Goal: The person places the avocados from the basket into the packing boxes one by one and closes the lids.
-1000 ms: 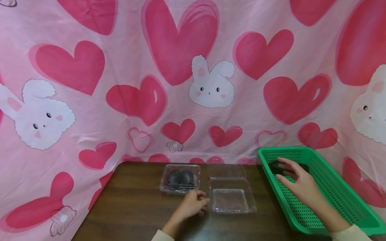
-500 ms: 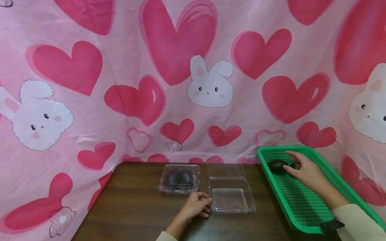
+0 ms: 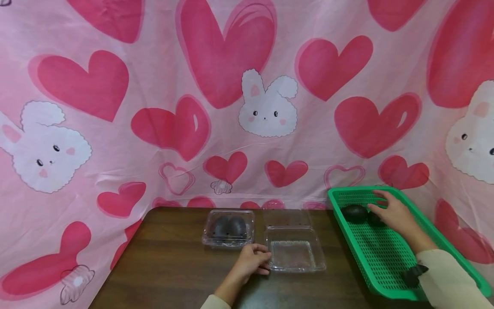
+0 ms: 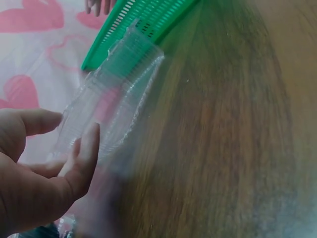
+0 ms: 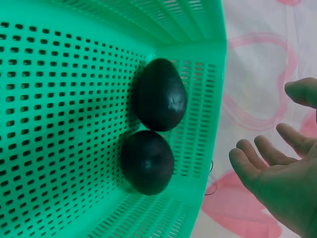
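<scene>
Two dark egg-shaped avocados lie at the far end of the green basket: one avocado point(image 5: 161, 95) and another avocado point(image 5: 147, 162), close together. My right hand point(image 3: 395, 214) hovers by them with fingers spread and relaxed, partly covering one in the head view; in the right wrist view a gap shows between hand and fruit. My left hand point(image 3: 251, 260) is at the left edge of an open clear plastic clamshell box point(image 3: 295, 253), its fingers loosely bent. In the left wrist view the thumb and fingers point(image 4: 89, 148) are beside the box's edge; whether they touch it is unclear.
A closed clear clamshell box point(image 3: 228, 246) with dark oval fruit inside stands left of the open one. The green basket point(image 3: 370, 274) occupies the table's right side. A pink heart-patterned cloth point(image 3: 270, 180) hangs behind the brown wooden table point(image 3: 166, 266).
My right hand has moved slightly right over the basket, uncovering more of the avocados. My left hand has shifted a little right, to the open box's edge.
</scene>
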`<state>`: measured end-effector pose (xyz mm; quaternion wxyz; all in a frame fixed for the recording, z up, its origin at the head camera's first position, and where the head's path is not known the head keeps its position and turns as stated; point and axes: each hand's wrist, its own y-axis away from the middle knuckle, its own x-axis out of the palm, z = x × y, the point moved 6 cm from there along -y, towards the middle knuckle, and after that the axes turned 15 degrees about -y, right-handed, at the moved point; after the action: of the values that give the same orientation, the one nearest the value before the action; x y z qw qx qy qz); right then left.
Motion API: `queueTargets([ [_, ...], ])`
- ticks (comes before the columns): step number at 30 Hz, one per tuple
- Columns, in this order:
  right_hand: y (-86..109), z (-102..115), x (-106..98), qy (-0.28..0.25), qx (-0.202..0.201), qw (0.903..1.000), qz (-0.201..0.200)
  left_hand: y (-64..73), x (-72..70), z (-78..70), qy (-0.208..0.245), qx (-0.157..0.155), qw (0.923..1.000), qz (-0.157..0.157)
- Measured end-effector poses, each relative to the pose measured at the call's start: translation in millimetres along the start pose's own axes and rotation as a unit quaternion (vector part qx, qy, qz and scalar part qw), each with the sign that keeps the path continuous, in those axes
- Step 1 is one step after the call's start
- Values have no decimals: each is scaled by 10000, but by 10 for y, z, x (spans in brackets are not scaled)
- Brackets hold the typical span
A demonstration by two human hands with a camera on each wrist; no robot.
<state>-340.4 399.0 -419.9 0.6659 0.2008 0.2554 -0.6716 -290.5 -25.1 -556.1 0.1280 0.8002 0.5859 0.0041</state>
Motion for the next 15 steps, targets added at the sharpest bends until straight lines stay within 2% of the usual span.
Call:
queueTargets([
  [7, -63, -112, -52, 29, 99, 9999, -127, -19, 13, 15, 460, -32, 9989, -38],
  [15, -146, -312, -17, 34, 395, 9991, 142, -18, 20, 11, 719, 19, 9973, -109],
])
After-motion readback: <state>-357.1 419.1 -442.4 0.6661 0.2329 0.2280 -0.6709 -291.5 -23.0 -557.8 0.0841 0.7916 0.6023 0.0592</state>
